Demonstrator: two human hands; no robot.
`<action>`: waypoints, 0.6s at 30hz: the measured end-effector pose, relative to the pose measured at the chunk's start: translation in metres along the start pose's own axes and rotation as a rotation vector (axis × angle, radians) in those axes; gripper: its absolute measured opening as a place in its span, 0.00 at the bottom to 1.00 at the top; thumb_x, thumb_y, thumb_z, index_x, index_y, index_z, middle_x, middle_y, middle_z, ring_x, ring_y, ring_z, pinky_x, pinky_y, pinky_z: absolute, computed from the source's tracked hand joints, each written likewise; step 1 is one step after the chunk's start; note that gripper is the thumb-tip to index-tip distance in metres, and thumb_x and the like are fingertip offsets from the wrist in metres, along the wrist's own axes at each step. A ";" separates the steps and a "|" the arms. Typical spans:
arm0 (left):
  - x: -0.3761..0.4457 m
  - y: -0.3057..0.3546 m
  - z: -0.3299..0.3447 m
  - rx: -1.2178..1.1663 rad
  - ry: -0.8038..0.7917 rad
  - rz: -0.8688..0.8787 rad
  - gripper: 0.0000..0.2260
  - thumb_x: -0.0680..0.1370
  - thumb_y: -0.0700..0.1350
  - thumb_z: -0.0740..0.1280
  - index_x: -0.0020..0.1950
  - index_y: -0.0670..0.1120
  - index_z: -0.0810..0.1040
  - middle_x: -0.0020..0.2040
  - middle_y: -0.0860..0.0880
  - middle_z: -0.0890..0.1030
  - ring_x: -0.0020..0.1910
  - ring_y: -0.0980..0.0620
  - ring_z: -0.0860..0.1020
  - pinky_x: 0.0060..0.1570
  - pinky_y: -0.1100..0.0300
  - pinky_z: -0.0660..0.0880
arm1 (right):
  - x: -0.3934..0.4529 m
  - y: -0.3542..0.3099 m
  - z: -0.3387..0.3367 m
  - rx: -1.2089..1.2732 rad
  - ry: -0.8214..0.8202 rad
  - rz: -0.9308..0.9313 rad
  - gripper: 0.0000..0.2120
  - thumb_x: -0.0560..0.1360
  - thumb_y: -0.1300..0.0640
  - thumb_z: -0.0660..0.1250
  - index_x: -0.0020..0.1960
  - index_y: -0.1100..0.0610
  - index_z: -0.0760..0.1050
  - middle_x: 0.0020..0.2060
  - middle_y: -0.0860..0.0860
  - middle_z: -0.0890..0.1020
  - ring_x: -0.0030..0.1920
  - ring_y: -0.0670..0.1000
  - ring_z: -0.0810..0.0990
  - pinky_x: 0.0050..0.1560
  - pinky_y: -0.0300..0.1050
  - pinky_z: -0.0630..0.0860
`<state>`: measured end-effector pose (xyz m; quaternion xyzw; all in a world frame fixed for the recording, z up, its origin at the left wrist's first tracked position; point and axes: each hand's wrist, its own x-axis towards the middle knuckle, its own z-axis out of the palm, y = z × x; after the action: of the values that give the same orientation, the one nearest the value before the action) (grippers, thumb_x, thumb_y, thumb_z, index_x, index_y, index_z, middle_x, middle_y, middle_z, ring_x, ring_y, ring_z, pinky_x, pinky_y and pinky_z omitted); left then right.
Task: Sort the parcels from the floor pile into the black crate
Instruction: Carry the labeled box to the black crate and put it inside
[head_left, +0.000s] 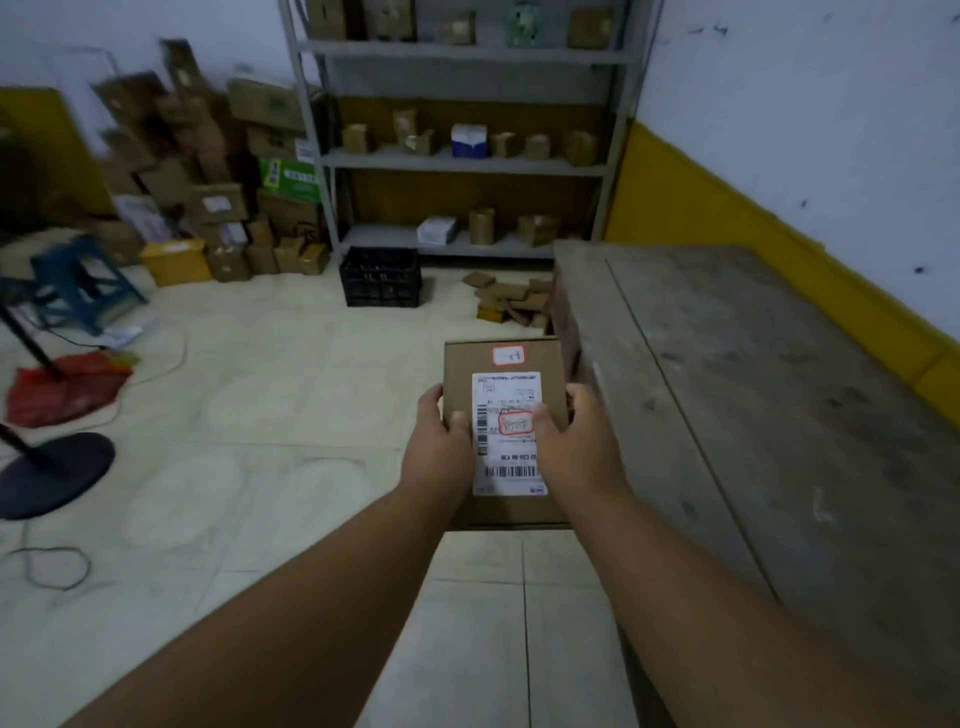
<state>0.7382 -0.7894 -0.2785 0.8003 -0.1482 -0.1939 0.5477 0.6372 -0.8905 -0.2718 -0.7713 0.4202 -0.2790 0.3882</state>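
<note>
I hold a flat brown cardboard parcel (506, 364) with a white shipping label and two red-edged stickers, level in front of me above the floor. My left hand (441, 447) grips its left edge, thumb on top. My right hand (571, 441) grips its right edge, thumb on the label. The black crate (381, 277) stands on the floor farther ahead, at the foot of the shelf. The floor pile of brown parcels (511, 301) lies to the crate's right, partly hidden behind the table corner.
A worn grey table (753, 415) fills the right side. A metal shelf (462, 161) with small boxes stands against the back wall. Stacked cartons (208, 182), a blue stool (78, 280), a red bag (62, 389) and a fan base (47, 473) with cables occupy the left.
</note>
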 end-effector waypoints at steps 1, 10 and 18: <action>0.016 0.008 -0.022 -0.001 0.032 0.037 0.18 0.83 0.53 0.53 0.72 0.64 0.57 0.44 0.56 0.80 0.37 0.58 0.82 0.30 0.60 0.79 | 0.008 -0.023 0.017 0.012 0.007 -0.018 0.14 0.80 0.44 0.61 0.63 0.47 0.67 0.45 0.42 0.78 0.38 0.39 0.79 0.26 0.30 0.72; 0.137 0.058 -0.154 0.038 0.207 0.120 0.20 0.80 0.62 0.52 0.63 0.51 0.70 0.45 0.53 0.79 0.41 0.55 0.79 0.34 0.58 0.76 | 0.068 -0.169 0.134 0.084 0.051 -0.153 0.14 0.81 0.41 0.54 0.50 0.52 0.65 0.38 0.46 0.76 0.35 0.44 0.80 0.27 0.40 0.76; 0.241 0.052 -0.182 0.098 0.296 0.123 0.16 0.81 0.61 0.51 0.50 0.51 0.70 0.40 0.52 0.79 0.37 0.56 0.79 0.29 0.62 0.71 | 0.152 -0.196 0.218 0.094 -0.016 -0.192 0.14 0.81 0.41 0.53 0.49 0.51 0.65 0.38 0.48 0.78 0.33 0.44 0.82 0.27 0.41 0.78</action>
<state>1.0349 -0.7671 -0.2066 0.8353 -0.1237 -0.0325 0.5346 0.9612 -0.8751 -0.2109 -0.7911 0.3275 -0.3285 0.3988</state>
